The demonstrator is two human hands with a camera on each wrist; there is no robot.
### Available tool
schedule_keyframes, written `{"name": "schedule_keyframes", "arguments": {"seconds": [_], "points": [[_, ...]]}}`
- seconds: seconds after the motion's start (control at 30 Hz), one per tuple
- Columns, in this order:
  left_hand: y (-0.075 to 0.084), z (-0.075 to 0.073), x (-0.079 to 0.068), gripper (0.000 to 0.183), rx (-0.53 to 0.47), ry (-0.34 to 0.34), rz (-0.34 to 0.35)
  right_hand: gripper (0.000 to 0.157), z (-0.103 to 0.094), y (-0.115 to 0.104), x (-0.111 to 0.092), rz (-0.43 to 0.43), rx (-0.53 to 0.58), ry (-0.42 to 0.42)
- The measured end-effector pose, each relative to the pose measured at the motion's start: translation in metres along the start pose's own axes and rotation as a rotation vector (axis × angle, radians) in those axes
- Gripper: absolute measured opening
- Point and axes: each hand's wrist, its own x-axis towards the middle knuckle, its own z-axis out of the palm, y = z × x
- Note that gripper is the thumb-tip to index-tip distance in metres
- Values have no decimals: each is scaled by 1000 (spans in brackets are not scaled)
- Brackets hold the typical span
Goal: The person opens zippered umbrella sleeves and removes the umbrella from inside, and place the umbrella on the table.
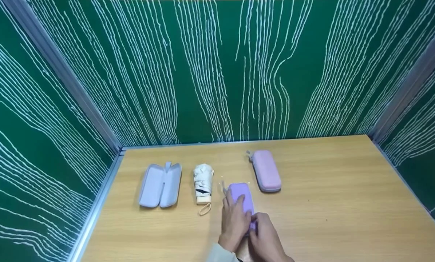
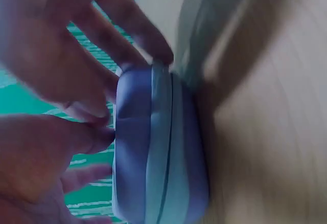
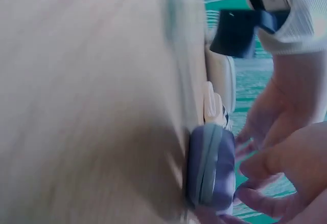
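A purple zip case (image 1: 241, 191) lies lengthwise on the table in the head view, a grey band running around its side. My left hand (image 1: 234, 220) holds it from the left and above, with fingers over the left side and top. At the near right end, my right hand (image 1: 266, 234) grips the case by its edge. The left wrist view shows the case's end (image 2: 134, 147) close up, its dark seam line closed along the grey band. In the right wrist view the fingers meet the case (image 3: 222, 168) at its lower end.
A pink zip case (image 1: 266, 169) lies behind to the right. Left of the purple case are a folded white umbrella (image 1: 203, 180) with a wrist loop and an open grey-blue case (image 1: 153, 185). Green panels with white lines (image 1: 210, 72) wall the table's back and sides.
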Motion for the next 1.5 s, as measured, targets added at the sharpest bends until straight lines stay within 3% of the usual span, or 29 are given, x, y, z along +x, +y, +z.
{"name": "schedule_keyframes", "arguments": {"seconds": [0.13,0.3,0.47,0.6,1.2,1.33,1.5], "points": [[9,2,-4,63,104,-30,-55,29,-6,7,5,71,85,-18],[16,5,-7,80,192,-32,-57,39,-8,14,12,36,154,-25],[17,7,-7,81,196,9,-60,43,-7,17,16,28,201,-79],[15,8,-6,80,162,38,-69,42,-7,19,18,45,241,-102],[3,1,-2,80,-78,44,-154,40,-6,20,26,205,526,-281],[0,-2,-2,77,-121,43,-158,39,-6,19,26,223,532,-280],[-8,-9,-1,75,-248,30,-174,41,-5,20,26,202,536,-262]]}}
